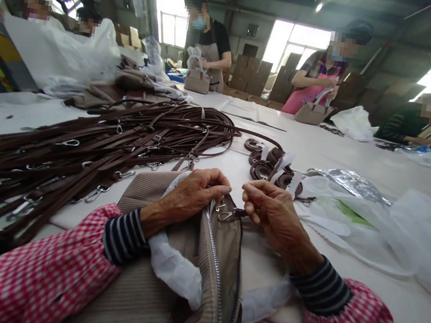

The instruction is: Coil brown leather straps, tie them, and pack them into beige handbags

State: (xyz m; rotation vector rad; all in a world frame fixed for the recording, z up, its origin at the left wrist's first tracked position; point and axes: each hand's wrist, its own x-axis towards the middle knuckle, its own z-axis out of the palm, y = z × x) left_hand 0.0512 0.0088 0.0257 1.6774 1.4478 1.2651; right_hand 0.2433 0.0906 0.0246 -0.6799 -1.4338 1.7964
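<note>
A taupe ribbed handbag point(176, 231) lies in front of me, its long metal zipper point(219, 270) open and showing the smooth lining. Over the zipper's far end, my left hand point(194, 193) is closed in a pinch of thumb and forefinger. Just to its right, my right hand point(276, 211) also pinches, fingertips a small gap from the left ones. Whatever either pinch holds is too small to make out. Below the fingertips sit a silver clasp point(226, 212) and a short dark strap end point(239, 212). White wrapping point(175, 269) covers the bag's handle.
A large heap of brown straps point(122, 137) with metal clips spreads left. Coiled straps point(266, 163) lie beyond my hands, and clear plastic bags point(367, 227) lie right. Across the white table point(334, 152), two people handle similar bags point(198, 80); others are at the sides.
</note>
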